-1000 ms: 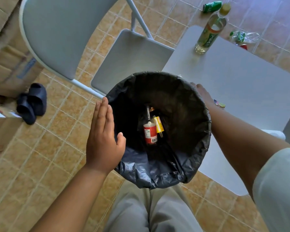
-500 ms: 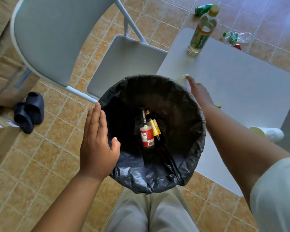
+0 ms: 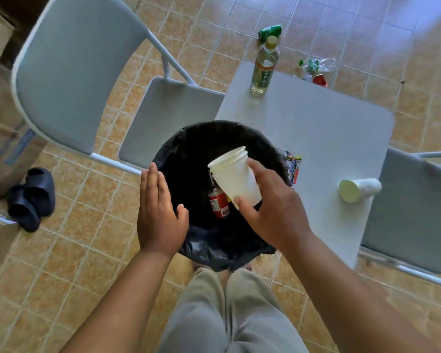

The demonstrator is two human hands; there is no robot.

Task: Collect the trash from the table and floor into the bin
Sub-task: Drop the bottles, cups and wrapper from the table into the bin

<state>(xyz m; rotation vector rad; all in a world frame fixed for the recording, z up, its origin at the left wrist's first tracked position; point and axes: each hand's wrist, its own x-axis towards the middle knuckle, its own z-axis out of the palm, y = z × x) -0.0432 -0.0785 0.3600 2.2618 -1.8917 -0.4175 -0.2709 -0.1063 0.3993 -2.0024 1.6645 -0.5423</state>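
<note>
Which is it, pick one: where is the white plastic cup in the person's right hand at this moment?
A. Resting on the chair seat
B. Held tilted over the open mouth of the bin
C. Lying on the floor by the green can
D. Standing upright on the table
B: the right hand grips the white cup tilted above the black-lined bin, with the red can visible below inside.

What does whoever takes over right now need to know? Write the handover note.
Left hand: open, flat against the bin rim.
Right hand: holding a white cup over the bin, not yet dropped.
Done: a red can lies in the bin.
Left on the table: tea bottle, tipped cup, wrapper by the bin.
Left on the floor: green can, plastic bag of scraps.
</note>
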